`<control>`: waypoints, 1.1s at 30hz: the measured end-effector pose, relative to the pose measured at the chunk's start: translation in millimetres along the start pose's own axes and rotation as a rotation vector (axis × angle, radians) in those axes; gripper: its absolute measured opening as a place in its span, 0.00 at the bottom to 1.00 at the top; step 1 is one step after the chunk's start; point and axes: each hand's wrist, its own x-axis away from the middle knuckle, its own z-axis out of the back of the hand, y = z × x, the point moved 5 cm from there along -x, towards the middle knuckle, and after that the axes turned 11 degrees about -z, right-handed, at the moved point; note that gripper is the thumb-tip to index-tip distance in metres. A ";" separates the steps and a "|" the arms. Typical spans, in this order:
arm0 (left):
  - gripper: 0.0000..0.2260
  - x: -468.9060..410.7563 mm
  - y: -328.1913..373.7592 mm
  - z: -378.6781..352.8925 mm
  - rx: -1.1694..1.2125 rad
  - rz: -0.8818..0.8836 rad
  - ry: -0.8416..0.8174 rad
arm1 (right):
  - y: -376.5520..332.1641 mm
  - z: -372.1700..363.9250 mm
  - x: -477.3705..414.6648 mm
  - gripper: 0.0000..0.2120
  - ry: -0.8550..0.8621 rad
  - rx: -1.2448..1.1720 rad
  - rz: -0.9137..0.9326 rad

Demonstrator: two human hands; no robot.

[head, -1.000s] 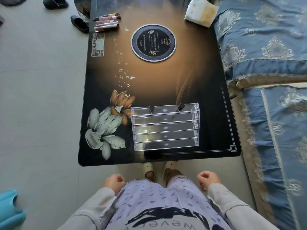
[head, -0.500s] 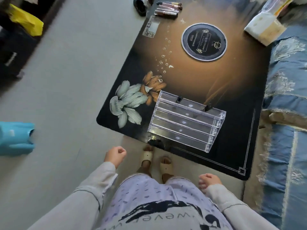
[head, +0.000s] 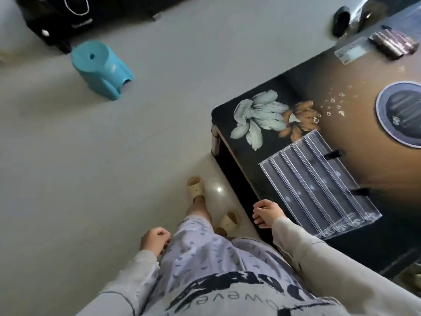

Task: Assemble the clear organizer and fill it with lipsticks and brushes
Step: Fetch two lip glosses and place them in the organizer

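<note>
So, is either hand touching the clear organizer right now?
No. The left hand and right hand both hang empty off the table edge, apart from the clear organizer.

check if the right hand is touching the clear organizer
Apart. The head view shows the right hand hanging off the table's near edge, with dark tabletop visible between it and the clear organizer.

Partial letters "weve" on the shirt [head: 227, 290].
</note>
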 end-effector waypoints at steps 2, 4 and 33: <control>0.15 3.9 -17.2 11.8 0.054 0.047 0.050 | -25.6 -14.3 3.5 0.14 -0.030 0.063 0.052; 0.15 4.6 -31.5 22.8 0.094 0.074 0.082 | -50.2 -28.7 7.5 0.13 -0.047 0.133 0.097; 0.13 -209.6 118.2 258.0 0.237 -0.056 0.052 | -210.2 -119.3 -27.7 0.12 0.073 0.122 -0.092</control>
